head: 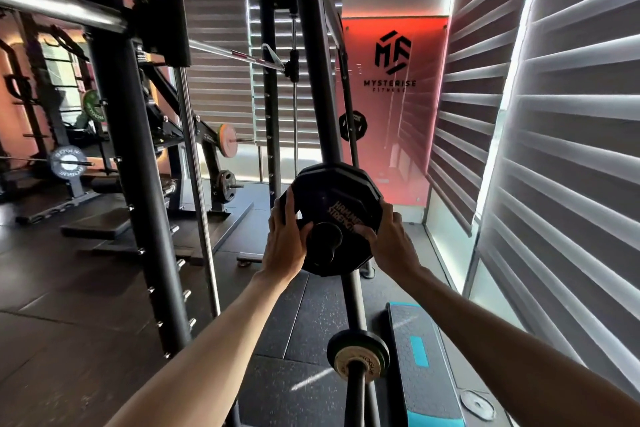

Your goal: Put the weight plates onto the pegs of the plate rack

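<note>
Head view: left hand (284, 241) and right hand (389, 241) are clasping the weight plate (334, 192) onto the peg (325, 238), likely needing pushing home.

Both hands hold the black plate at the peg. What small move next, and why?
Probably push the black plate further onto the peg: the peg's end shows in its hole, and the left hand and right hand grip its rim.

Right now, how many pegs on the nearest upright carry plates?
2. The upper peg carries the black plate gripped by the left hand and right hand; the lower peg holds small plates. Others may be hidden.
</note>
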